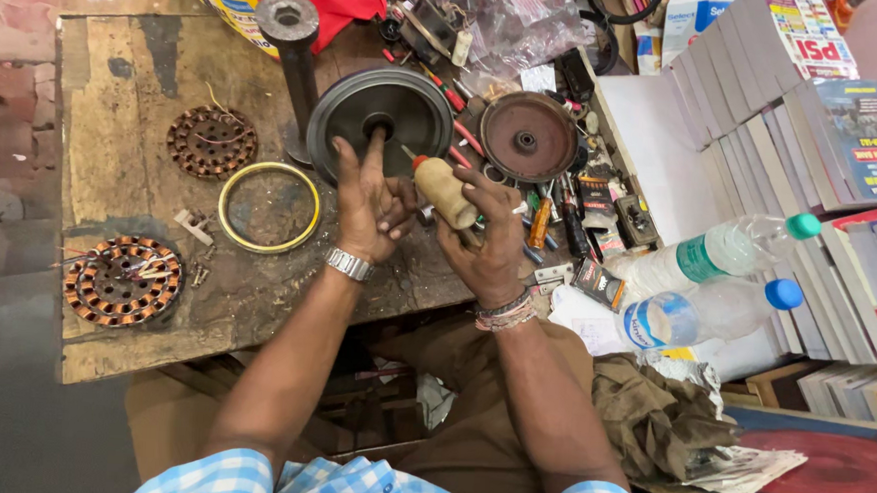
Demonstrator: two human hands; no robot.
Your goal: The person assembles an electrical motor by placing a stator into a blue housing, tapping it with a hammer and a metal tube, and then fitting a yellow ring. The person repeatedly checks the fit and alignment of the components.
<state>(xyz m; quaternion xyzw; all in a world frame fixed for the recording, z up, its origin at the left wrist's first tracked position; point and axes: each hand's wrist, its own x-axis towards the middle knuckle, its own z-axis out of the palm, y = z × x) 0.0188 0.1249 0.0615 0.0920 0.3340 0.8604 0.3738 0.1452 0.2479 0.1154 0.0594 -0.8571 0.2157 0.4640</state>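
The person's right hand [489, 241] is closed around a small tan squeeze bottle with a red nozzle [443, 189], tipped so the nozzle points left toward the left hand [371, 198], which is mostly open, its forefinger stretched up to the centre hole of the dark round motor housing [380, 118] lying flat on the worn wooden bench [128, 70]; that hand grips nothing that can be seen. The step in hand looks like putting oil or grease on the finger or at the housing's bearing hole, and the next move would seem to call for a gentle squeeze with the nozzle kept close to the hole, so that little runs over the rim. A rusty brown end cover [527, 136] lies just right of the housing, a dark steel shaft [291, 54] stands at its far left, a yellow-green ring [269, 207] lies to the left, and two copper-wound stators [123, 280] sit farther left. At the right, two clear plastic bottles lie on their sides, one with a green cap and green label [728, 250], one nearer with a blue cap and blue label [700, 312]. Behind them are grey-white stacks of books [764, 134], the topmost with blue and red printed covers
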